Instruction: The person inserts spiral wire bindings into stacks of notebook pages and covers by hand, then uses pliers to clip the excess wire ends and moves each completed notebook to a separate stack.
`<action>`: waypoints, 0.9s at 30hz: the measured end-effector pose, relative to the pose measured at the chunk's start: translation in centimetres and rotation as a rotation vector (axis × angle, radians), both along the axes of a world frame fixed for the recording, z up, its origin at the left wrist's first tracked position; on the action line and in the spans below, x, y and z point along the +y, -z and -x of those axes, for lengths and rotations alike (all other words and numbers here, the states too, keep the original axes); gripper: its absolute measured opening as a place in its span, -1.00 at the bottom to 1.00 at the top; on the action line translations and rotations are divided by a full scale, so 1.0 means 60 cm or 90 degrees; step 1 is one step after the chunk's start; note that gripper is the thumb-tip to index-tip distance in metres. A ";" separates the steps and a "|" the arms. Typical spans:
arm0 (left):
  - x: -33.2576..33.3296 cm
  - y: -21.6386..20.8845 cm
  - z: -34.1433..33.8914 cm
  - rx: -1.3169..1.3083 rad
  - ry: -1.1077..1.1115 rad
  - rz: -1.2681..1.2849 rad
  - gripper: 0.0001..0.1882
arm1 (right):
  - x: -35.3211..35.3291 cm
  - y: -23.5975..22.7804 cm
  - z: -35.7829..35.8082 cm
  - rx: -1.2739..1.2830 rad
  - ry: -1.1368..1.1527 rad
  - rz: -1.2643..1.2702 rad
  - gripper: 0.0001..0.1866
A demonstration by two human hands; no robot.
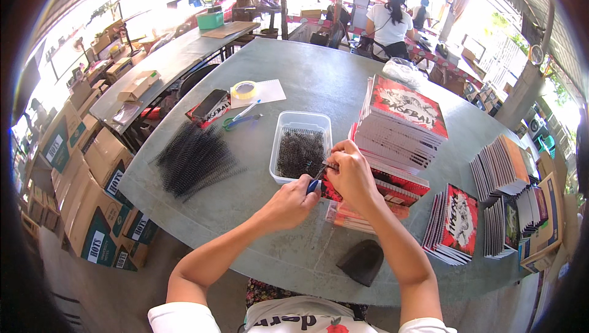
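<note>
My left hand (293, 202) is closed around blue-handled pliers (313, 184), whose dark jaws point up toward my right fingertips. My right hand (351, 172) is closed in a pinch beside the jaws, at the edge of a red and black notebook (332, 193); my fingers hide exactly what they grip. Just beyond my hands stands a clear plastic tub (275, 170) holding many short black coil pieces (300, 151). A tall stack of red-covered notebooks (402, 121) rises right behind my right hand, with more notebooks (399, 187) lying in front of it.
Loose black spiral coils (195, 160) lie at left, near scissors (236, 122), a pen (246, 110) and a tape roll (244, 90). More notebook stacks (453, 222) line the right side. A dark curved block (362, 262) rests near the front edge. Cartons (98, 235) are piled at left.
</note>
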State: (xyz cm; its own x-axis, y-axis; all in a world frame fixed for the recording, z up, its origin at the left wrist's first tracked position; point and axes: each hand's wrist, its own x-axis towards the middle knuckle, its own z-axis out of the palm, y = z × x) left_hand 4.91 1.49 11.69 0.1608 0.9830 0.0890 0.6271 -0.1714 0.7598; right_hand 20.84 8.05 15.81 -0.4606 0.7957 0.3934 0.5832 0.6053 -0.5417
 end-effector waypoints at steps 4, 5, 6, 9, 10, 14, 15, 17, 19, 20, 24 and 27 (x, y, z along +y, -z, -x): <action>0.012 -0.016 -0.004 -0.141 0.023 0.126 -0.55 | 0.026 -0.010 -0.012 -0.017 -0.007 -0.036 -0.57; 0.010 0.003 0.007 -0.164 0.009 0.189 -0.54 | 0.027 -0.015 -0.016 -0.033 -0.043 -0.031 -0.59; 0.009 0.018 0.017 -0.179 0.008 0.255 -0.52 | 0.023 -0.019 -0.017 -0.048 -0.063 -0.025 -0.61; -0.021 0.037 0.053 -0.037 -0.014 0.135 -0.48 | -0.027 0.030 -0.024 -0.113 -0.230 -0.266 -0.73; -0.028 0.061 0.071 0.002 -0.020 0.071 -0.49 | -0.056 0.027 -0.040 -0.058 -0.262 -0.258 -0.68; -0.035 0.084 0.072 0.048 -0.045 0.065 -0.53 | -0.097 0.028 -0.177 -0.164 -0.027 -0.273 -0.72; -0.036 0.087 0.068 0.086 -0.052 0.021 -0.55 | -0.104 0.000 -0.223 -0.150 0.048 -0.281 -0.72; -0.035 0.085 0.050 0.119 -0.033 -0.004 -0.56 | -0.109 -0.053 -0.320 -0.038 0.184 -0.333 -0.76; -0.040 0.095 0.048 0.153 -0.032 -0.026 -0.57 | -0.138 -0.114 -0.383 0.139 0.331 -0.236 -0.81; -0.038 0.105 0.052 0.175 -0.037 -0.060 -0.57 | -0.142 -0.124 -0.425 0.144 0.370 -0.242 -0.83; -0.047 0.127 0.062 0.243 -0.046 -0.139 -0.55 | -0.167 -0.096 -0.585 0.191 0.201 0.019 -0.78; -0.054 0.136 0.054 0.259 -0.038 -0.165 -0.55 | -0.184 0.006 -0.656 0.254 0.340 0.184 -0.68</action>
